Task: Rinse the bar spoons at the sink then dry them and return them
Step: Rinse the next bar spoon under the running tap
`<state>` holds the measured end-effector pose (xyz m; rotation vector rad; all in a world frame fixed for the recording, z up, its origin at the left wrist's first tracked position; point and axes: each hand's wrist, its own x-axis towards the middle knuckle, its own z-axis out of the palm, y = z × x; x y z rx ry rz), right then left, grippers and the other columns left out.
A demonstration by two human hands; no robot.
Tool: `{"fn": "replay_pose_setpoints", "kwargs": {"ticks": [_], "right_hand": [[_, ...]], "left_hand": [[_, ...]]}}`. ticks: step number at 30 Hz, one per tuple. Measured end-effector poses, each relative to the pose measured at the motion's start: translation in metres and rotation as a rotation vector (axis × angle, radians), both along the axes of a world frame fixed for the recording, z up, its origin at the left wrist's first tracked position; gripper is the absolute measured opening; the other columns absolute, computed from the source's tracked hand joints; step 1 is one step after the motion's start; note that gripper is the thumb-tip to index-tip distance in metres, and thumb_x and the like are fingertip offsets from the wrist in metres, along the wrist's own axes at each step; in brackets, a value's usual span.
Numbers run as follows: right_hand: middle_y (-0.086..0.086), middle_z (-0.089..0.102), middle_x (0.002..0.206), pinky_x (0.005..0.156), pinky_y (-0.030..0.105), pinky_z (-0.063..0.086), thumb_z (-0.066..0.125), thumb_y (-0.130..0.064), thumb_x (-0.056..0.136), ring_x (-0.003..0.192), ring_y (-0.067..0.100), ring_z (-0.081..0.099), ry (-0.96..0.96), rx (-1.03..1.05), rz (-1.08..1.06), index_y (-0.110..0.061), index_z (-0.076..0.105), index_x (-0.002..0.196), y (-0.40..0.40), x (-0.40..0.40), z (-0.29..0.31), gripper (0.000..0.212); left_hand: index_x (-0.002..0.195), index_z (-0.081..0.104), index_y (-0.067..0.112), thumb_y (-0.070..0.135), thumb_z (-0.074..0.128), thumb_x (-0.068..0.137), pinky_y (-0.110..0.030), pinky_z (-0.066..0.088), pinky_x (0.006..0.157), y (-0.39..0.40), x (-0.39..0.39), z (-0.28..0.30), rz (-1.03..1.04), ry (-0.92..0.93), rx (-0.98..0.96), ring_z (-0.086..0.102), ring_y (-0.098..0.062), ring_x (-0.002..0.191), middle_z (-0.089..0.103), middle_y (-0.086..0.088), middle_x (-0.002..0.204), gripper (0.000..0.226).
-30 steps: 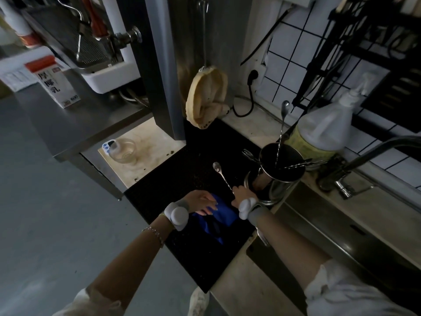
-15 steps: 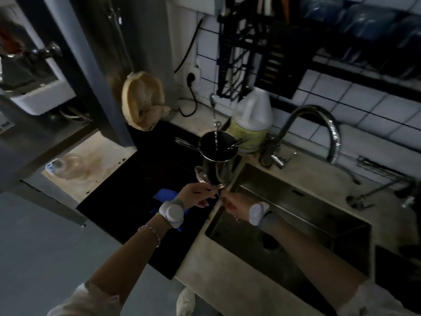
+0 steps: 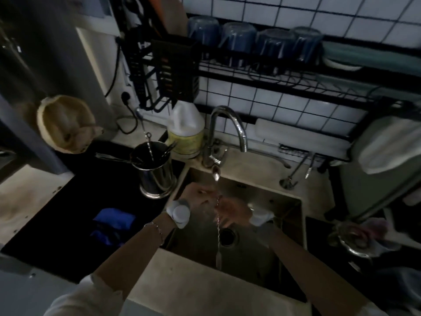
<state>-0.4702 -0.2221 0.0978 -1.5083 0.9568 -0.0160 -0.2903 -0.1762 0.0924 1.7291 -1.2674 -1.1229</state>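
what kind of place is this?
Likely a café or bar wash-up corner: steel sink under a gooseneck faucet, a metal canister of bar tools, and upturned blue cups on a wall rack.
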Motion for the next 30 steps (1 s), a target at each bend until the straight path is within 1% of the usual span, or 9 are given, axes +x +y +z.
{"fn": "replay_pose_setpoints", "kwargs": {"ticks": [3, 7, 10, 12, 15, 17, 20, 24, 30], "right_hand": [[0.010, 0.068, 0.065, 0.046, 0.026, 0.057, 0.049, -0.013, 0.098, 0.047, 0.017, 0.066, 0.018, 0.071, -0.132, -0.007, 0.060, 0.092, -0.012, -0.015, 0.004, 0.013], [0.023, 0.066, 0.084, 0.054, 0.028, 0.058, 0.055, -0.008, 0.095, 0.057, 0.020, 0.064, 0.026, -0.118, -0.195, -0.010, 0.054, 0.095, -0.024, -0.030, 0.000, 0.002], [0.028, 0.067, 0.088, 0.060, 0.029, 0.059, 0.055, -0.006, 0.094, 0.058, 0.014, 0.065, 0.035, -0.144, -0.189, -0.010, 0.052, 0.092, -0.031, -0.037, 0.000, 0.006], [0.036, 0.065, 0.097, 0.058, 0.025, 0.060, 0.057, -0.003, 0.093, 0.056, 0.010, 0.066, 0.046, -0.128, -0.222, 0.001, 0.055, 0.100, -0.038, -0.039, 0.002, 0.009], [0.024, 0.066, 0.090, 0.059, 0.024, 0.060, 0.059, 0.002, 0.091, 0.058, 0.010, 0.066, 0.059, -0.102, -0.262, 0.003, 0.059, 0.105, -0.050, -0.036, 0.006, 0.014], [0.014, 0.066, 0.080, 0.059, 0.024, 0.059, 0.058, 0.004, 0.090, 0.056, 0.008, 0.066, 0.096, -0.088, -0.275, -0.002, 0.058, 0.103, -0.058, -0.033, 0.008, 0.014], [0.008, 0.067, 0.079, 0.066, 0.030, 0.061, 0.059, 0.002, 0.090, 0.061, 0.013, 0.068, 0.148, -0.063, -0.262, 0.001, 0.054, 0.113, -0.072, -0.029, 0.010, 0.023], [0.027, 0.067, 0.100, 0.087, 0.050, 0.056, 0.062, -0.001, 0.089, 0.079, 0.030, 0.068, 0.199, -0.027, -0.204, -0.006, 0.050, 0.104, -0.080, -0.022, 0.009, 0.020], [0.030, 0.065, 0.113, 0.081, 0.044, 0.059, 0.048, -0.016, 0.099, 0.097, 0.039, 0.068, 0.249, 0.013, -0.218, -0.001, 0.045, 0.123, -0.079, -0.009, 0.005, 0.029]], "left_hand": [[0.077, 0.075, 0.033, 0.023, 0.077, 0.075, 0.000, 0.042, 0.059, -0.025, -0.013, 0.006, -0.076, -0.045, -0.012, 0.057, 0.020, 0.057, 0.067, 0.028, 0.060, 0.011], [0.099, 0.069, -0.006, 0.002, 0.067, 0.083, -0.011, 0.049, 0.067, -0.065, -0.010, 0.004, -0.066, -0.012, -0.015, 0.061, 0.010, 0.062, 0.069, -0.009, 0.088, 0.018], [0.100, 0.070, 0.004, 0.012, 0.077, 0.076, -0.018, 0.051, 0.085, -0.090, -0.010, 0.012, -0.018, -0.070, -0.100, 0.063, 0.008, 0.078, 0.070, -0.007, 0.099, 0.027], [0.111, 0.064, 0.006, 0.020, 0.079, 0.074, -0.031, 0.049, 0.094, -0.112, -0.007, 0.019, 0.021, -0.087, -0.080, 0.063, -0.013, 0.098, 0.067, -0.008, 0.109, 0.042], [0.130, 0.051, 0.006, 0.019, 0.071, 0.081, -0.036, 0.051, 0.090, -0.149, 0.002, 0.023, 0.004, -0.110, -0.052, 0.060, -0.028, 0.102, 0.061, -0.014, 0.120, 0.054], [0.136, 0.043, 0.003, 0.013, 0.064, 0.086, -0.022, 0.052, 0.078, -0.170, 0.007, 0.019, -0.050, -0.198, -0.043, 0.061, -0.029, 0.099, 0.060, -0.016, 0.120, 0.055], [0.139, 0.041, 0.007, 0.018, 0.057, 0.091, -0.021, 0.043, 0.089, -0.189, 0.013, 0.009, -0.110, -0.329, -0.016, 0.054, -0.027, 0.121, 0.053, -0.011, 0.137, 0.052], [0.131, 0.053, 0.009, 0.025, 0.057, 0.091, -0.028, 0.046, 0.091, -0.197, 0.020, -0.005, -0.097, -0.277, 0.022, 0.064, -0.028, 0.107, 0.069, -0.016, 0.113, 0.043], [0.105, 0.070, 0.009, 0.037, 0.056, 0.089, -0.026, 0.048, 0.091, -0.209, 0.025, -0.012, -0.082, -0.310, 0.000, 0.067, -0.023, 0.098, 0.074, -0.012, 0.097, 0.035]]}}
